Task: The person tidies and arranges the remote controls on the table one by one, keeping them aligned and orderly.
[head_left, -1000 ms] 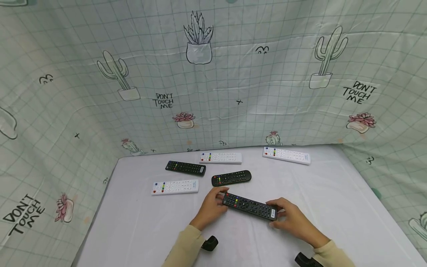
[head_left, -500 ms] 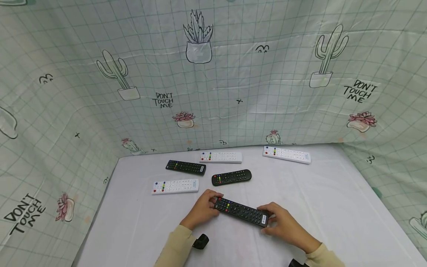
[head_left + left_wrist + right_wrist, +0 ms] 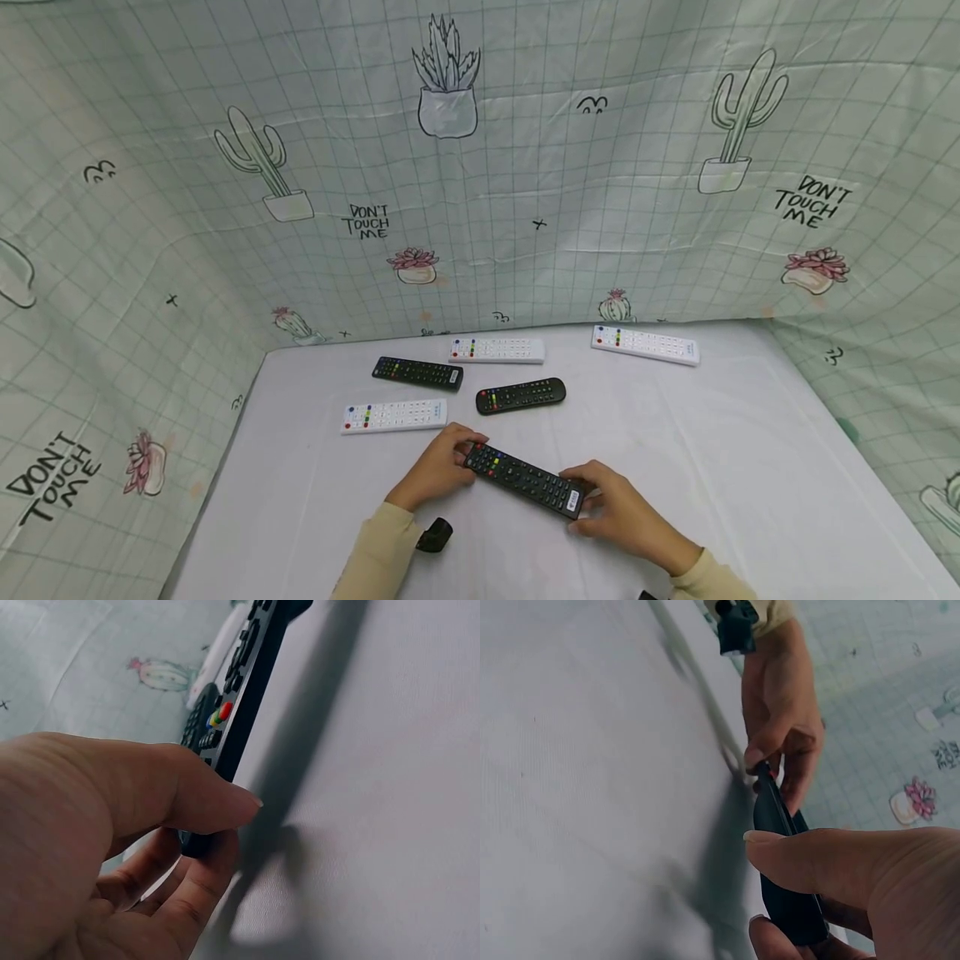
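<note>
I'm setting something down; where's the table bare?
Bare table: right of the right hand, nearer than the rightmost white remote; also left of the left hand, nearer than the leftmost white remote. Crowded: around the middle white remote and two loose black remotes.

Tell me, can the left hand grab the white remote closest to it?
Probably yes, but only once it lets go: the left hand is holding one end of a black remote. The closest white remote lies just beside that hand, and nothing seems to stand between them.
</note>
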Available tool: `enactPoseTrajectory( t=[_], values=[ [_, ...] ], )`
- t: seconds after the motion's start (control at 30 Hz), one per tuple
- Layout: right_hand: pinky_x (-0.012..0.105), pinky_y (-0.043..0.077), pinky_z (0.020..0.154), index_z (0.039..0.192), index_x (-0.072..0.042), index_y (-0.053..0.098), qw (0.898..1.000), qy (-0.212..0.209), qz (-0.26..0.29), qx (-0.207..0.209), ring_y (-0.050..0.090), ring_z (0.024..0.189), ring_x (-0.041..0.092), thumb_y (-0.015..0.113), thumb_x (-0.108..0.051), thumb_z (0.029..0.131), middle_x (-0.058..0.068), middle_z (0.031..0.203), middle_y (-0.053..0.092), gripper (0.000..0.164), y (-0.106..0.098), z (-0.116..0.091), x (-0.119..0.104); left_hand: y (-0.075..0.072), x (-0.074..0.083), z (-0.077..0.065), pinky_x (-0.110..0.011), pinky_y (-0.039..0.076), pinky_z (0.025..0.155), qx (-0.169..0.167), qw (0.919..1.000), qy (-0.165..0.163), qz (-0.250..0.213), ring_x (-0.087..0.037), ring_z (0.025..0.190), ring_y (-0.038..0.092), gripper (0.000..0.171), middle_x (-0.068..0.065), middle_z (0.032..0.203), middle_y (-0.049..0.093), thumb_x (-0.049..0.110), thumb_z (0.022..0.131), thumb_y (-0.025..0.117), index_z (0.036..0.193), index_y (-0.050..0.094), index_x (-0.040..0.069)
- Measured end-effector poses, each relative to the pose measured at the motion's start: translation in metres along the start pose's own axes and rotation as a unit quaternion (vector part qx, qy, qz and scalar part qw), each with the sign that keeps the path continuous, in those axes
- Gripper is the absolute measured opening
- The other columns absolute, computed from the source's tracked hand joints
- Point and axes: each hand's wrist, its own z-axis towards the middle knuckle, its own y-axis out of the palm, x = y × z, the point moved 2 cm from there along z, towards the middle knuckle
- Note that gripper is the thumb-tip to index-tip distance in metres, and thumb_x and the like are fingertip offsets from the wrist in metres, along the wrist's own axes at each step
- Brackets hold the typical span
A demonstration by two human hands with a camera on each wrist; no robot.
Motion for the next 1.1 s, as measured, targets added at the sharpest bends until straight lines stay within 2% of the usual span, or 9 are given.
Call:
enactPoseTrajectory(
  t=[0.17,0.4,0.53,0.77,1.0,1.1],
  values=[
    [0.030,0.062,0.080,0.128,0.007,0.065,1.000,0.006,0.001,-0.008,0.063,0.096,0.010,0.092,0.000,0.072,0.010,0.114,0.066,0.062,0.009,0.001,-0.006,-0.006,-0.001,-0.003,-0.022,0.052,0.080,-0.004,0.9998,-0.005,0.017,-0.021,0.102,0.053,0.055,-0.013,0.121,0.059,-0.018,0.072,0.070,0.125,0.071,-0.003],
    [0.027,0.061,0.076,0.128,0.008,0.064,1.000,0.010,0.020,-0.020,0.059,0.094,0.005,0.090,0.006,0.070,0.005,0.108,0.064,0.064,0.024,0.001,-0.013,-0.014,-0.002,-0.005,-0.023,0.052,0.082,-0.014,0.9989,0.004,0.044,-0.021,0.103,0.053,0.057,-0.011,0.119,0.059,-0.020,0.070,0.067,0.124,0.072,-0.001],
    [0.025,0.060,0.072,0.128,0.008,0.063,0.999,0.015,0.028,-0.028,0.058,0.092,0.003,0.088,0.007,0.068,0.004,0.106,0.063,0.065,0.034,0.001,-0.015,-0.017,-0.003,-0.006,-0.023,0.051,0.083,-0.017,0.9984,0.007,0.053,-0.020,0.102,0.053,0.057,-0.009,0.117,0.060,-0.020,0.069,0.067,0.122,0.073,0.000],
    [0.023,0.060,0.067,0.131,0.010,0.060,0.995,0.045,0.076,-0.050,0.057,0.087,0.001,0.084,0.012,0.067,0.006,0.103,0.061,0.068,0.050,0.001,-0.019,-0.019,0.000,-0.007,-0.025,0.051,0.085,-0.025,0.9977,0.019,0.060,-0.020,0.101,0.055,0.056,-0.011,0.117,0.062,-0.023,0.068,0.063,0.119,0.073,-0.002],
    [0.022,0.058,0.064,0.135,0.010,0.057,0.993,0.065,0.074,-0.063,0.056,0.081,0.001,0.082,0.014,0.067,0.005,0.101,0.060,0.072,0.066,0.001,-0.022,-0.020,0.007,-0.006,-0.029,0.053,0.087,-0.032,0.9965,0.039,0.067,-0.021,0.099,0.056,0.058,-0.012,0.115,0.062,-0.027,0.065,0.057,0.116,0.073,-0.004],
    [0.022,0.057,0.062,0.136,0.011,0.057,0.992,0.071,0.084,-0.067,0.056,0.078,0.002,0.080,0.015,0.066,0.005,0.099,0.059,0.074,0.072,0.003,-0.025,-0.021,0.008,-0.004,-0.031,0.054,0.090,-0.038,0.9955,0.043,0.074,-0.021,0.100,0.057,0.056,-0.012,0.114,0.062,-0.028,0.067,0.058,0.115,0.074,-0.004]
  ],
)
